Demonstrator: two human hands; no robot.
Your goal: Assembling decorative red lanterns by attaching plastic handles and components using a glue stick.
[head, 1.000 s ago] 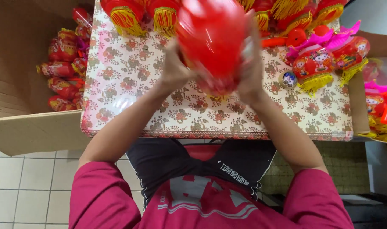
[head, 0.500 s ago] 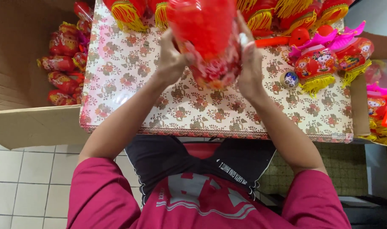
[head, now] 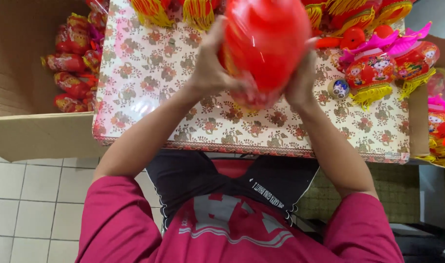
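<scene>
Both hands hold a shiny red plastic lantern [head: 266, 44] up in front of the camera, above a table with a floral cloth [head: 149, 63]. My left hand [head: 213, 65] grips its left side with the fingers wrapped round it. On the lantern's right side, my right hand [head: 302, 80] presses against it. The lantern's lower end sits between both palms.
A cardboard box [head: 22, 131] at the left holds several wrapped red lanterns [head: 69, 63]. Red lanterns with yellow tassels [head: 373, 73] and pink parts [head: 402, 44] lie at the table's far and right side, beside a small round blue object [head: 339, 88]. White floor tiles [head: 22, 195] lie below left.
The lantern has risen closer to the camera and turned slightly between my hands. My left hand's fingers now wrap further round its side.
</scene>
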